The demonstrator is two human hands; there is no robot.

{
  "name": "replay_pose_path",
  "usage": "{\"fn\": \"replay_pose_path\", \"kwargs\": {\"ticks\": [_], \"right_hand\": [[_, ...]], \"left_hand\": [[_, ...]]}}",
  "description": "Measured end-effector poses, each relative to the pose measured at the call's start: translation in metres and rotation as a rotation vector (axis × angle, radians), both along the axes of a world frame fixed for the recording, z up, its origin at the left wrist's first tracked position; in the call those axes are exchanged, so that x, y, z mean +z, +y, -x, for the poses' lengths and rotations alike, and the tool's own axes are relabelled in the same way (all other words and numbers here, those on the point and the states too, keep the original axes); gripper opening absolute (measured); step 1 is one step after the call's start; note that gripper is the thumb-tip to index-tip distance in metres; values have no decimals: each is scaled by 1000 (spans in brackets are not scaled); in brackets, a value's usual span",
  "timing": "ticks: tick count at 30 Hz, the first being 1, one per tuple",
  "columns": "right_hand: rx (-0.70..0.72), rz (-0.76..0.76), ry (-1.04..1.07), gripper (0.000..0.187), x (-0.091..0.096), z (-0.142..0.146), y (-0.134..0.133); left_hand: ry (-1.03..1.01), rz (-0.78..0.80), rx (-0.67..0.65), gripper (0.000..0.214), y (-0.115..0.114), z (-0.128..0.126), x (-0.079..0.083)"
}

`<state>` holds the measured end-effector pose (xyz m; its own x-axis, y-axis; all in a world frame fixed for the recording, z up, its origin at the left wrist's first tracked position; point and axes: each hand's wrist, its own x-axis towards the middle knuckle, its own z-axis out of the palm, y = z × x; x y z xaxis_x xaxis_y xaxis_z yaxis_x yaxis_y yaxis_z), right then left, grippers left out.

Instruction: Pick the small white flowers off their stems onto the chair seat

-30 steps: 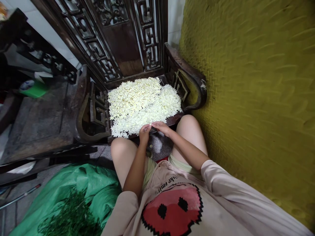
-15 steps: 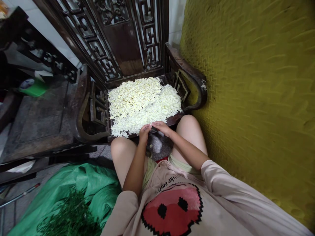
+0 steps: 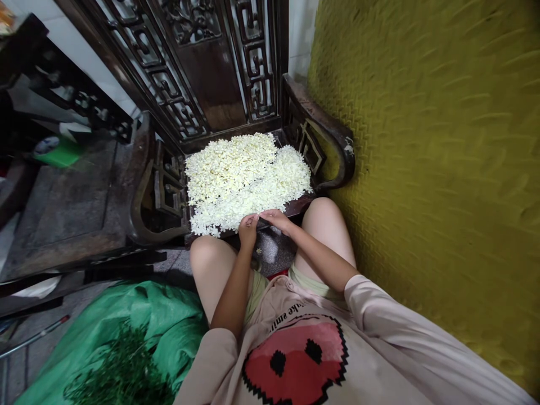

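Observation:
White and pale yellow flowers (image 3: 236, 169) lie heaped across the seat of a dark carved wooden armchair (image 3: 215, 84). At the seat's front edge, just above my knees, my left hand (image 3: 248, 222) and my right hand (image 3: 275, 218) meet at the fingertips. Both are closed in a pinch around a tiny white piece, which looks like one of the flowers and is mostly hidden by the fingers. The wrists hang over the gap between my thighs, with the flower heap directly beyond the hands.
On the left a dark wooden seat (image 3: 71, 197) carries a green box (image 3: 59, 152). A green sack (image 3: 139, 306) with leafy stems (image 3: 122, 371) sits by my left leg. A yellow textured surface (image 3: 430, 169) borders the right. One flower (image 3: 259, 251) lies low between my knees.
Both hands stay in nearly the same place, with only slight finger movement at the meeting fingertips. The flower heap looks unchanged.

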<state>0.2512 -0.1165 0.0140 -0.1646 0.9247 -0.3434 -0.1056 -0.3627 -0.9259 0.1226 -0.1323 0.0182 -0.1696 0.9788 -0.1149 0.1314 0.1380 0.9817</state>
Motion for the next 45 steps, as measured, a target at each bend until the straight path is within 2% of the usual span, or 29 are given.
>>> {"fn": "replay_pose_path", "kwargs": {"ticks": [4, 9, 16, 21, 27, 30, 33, 40, 45], "right_hand": [[-14, -1, 2, 34, 0, 1, 0], [-36, -12, -60, 31, 6, 1, -1], [8, -70, -136, 32, 4, 1, -1], [83, -144, -299, 35, 3, 1, -1], [25, -239, -573, 20, 4, 4, -7], [41, -318, -662, 16, 7, 4, -10], [60, -337, -674, 14, 9, 4, -11], [70, -285, -488, 11, 15, 7, -8], [49, -261, -379, 10, 18, 12, -7]], "left_hand": [[205, -173, 0, 21, -3, 1, 7], [307, -218, -47, 17, -3, 2, 10], [197, -93, -59, 12, -1, 0, 1], [178, -57, -60, 11, 0, 0, -4], [219, -46, -80, 12, -1, -1, -5], [224, -40, -82, 13, -1, -2, -7], [175, -15, -71, 14, 1, -1, -13], [-154, 139, 25, 23, 6, -1, -24], [-288, 136, 97, 28, 8, -2, -26]]}}
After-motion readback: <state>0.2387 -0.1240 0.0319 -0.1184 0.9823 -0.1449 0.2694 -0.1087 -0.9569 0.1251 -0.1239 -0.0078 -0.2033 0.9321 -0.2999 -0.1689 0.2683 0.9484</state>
